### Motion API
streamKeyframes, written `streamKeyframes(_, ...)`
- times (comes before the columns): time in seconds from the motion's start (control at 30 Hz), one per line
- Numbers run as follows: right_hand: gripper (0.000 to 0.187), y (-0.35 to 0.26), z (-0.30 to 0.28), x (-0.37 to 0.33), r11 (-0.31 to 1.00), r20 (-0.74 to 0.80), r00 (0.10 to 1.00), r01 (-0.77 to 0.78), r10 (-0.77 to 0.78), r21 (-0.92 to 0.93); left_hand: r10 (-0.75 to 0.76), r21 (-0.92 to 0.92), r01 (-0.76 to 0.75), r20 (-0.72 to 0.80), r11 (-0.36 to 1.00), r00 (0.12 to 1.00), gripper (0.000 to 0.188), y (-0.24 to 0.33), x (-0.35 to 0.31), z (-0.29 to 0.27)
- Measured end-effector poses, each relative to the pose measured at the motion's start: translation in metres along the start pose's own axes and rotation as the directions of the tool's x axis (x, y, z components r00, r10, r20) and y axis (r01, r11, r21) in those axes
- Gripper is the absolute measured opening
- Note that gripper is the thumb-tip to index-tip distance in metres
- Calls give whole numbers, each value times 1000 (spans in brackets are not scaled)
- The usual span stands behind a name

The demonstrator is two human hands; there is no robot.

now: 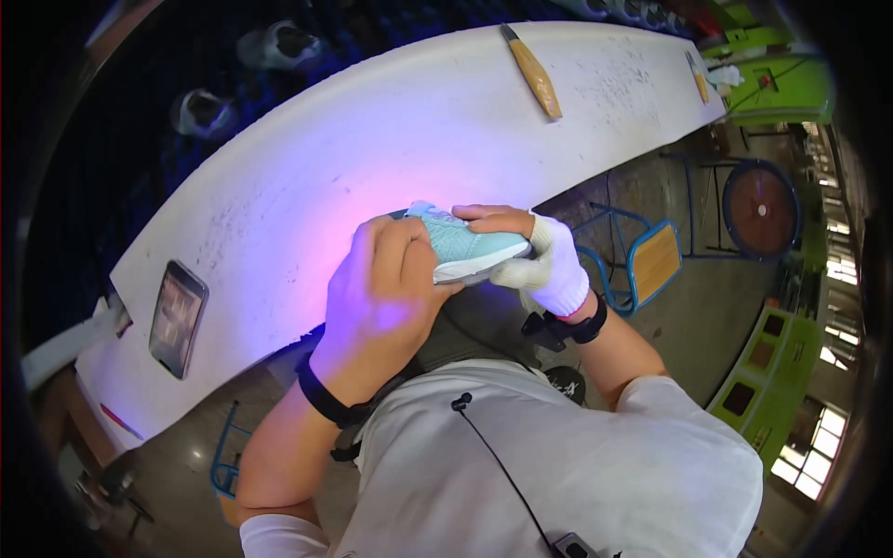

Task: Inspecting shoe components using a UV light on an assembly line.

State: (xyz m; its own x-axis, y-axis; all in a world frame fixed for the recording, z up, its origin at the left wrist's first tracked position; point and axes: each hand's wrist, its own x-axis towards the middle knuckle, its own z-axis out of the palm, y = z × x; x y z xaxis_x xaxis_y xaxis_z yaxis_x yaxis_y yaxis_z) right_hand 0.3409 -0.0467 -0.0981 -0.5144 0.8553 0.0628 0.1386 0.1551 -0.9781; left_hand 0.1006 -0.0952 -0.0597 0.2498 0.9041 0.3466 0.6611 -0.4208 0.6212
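I see 1 pale-blue shoe mid-frame, gripped by 2 hands: the bare left hand on its left end, the partly gloved right hand on its right. Its long axis spans between them, roughly sideways; neither is clearly nearer.

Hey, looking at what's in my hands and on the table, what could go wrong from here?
Your bare left hand and white-gloved right hand hold the light-blue shoe with a white sole around the near edge of the long white table; if it slips, it could miss the tabletop. The brown wooden-handled tool with a narrow dark tip lies uncovered, so reaching across might risk a scratch.
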Motion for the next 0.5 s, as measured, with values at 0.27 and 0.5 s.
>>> streamKeyframes(0.27, 39, -5, -2, 8, 956, -53, 990, 112, -131, -272, -103, -253, 82, -71, 964, 992, 45, -26, -13, 0)
streamKeyframes(0.5, 43, -31, 54, 52, 974, -89, 978, -177, 190, 139, -233, -319, 195, -85, 928, 969, 83, -29, -28, -92)
